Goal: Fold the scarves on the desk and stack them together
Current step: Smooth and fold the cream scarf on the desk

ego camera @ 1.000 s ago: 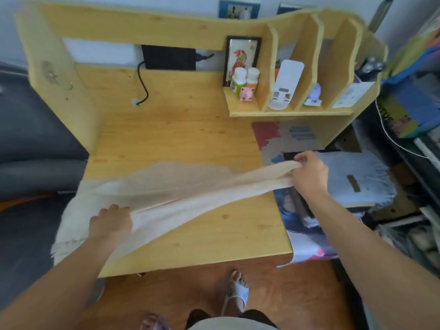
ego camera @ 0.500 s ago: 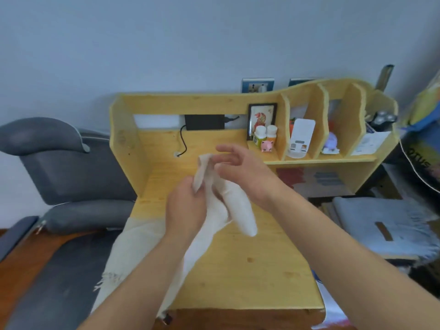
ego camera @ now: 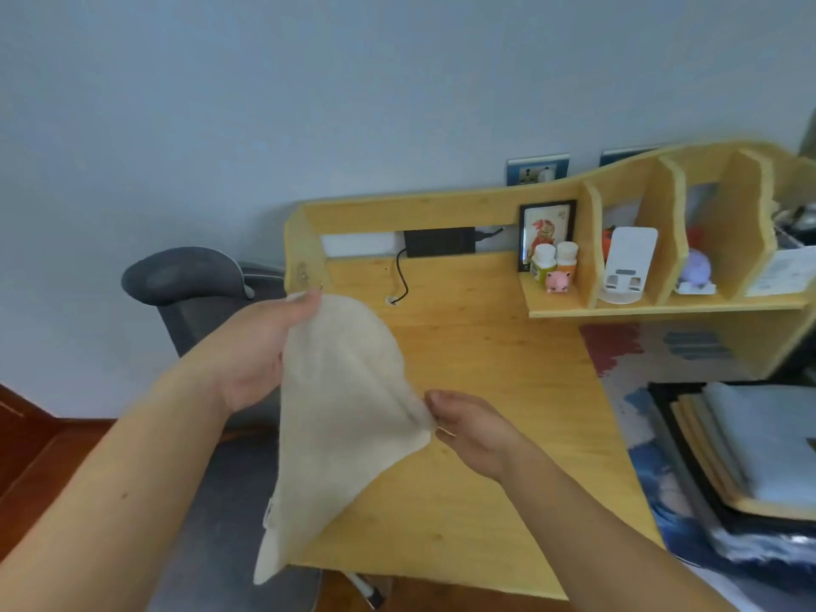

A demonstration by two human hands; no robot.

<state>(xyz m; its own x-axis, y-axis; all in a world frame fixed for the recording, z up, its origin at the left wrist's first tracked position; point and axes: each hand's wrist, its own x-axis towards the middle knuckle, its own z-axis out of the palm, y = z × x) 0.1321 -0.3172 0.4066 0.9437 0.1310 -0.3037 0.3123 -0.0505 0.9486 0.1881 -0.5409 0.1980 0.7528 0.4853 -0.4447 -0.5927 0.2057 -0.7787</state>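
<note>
Slippage is what we flag: cream scarf (ego camera: 344, 413) hangs doubled above the tabletop (ego camera: 499, 390), left hand (ego camera: 258, 346) gripping its top, right hand (ego camera: 474, 428) pinching one edge, so layers may skew.

Two bare arms reach in from the bottom, one on each side. No sleeves cover them, all the way up to where the picture ends. The left hand (ego camera: 254, 351) and the right hand (ego camera: 474, 430) wear no gloves, rings or watch. A small dark spot sits on the left forearm.
</note>
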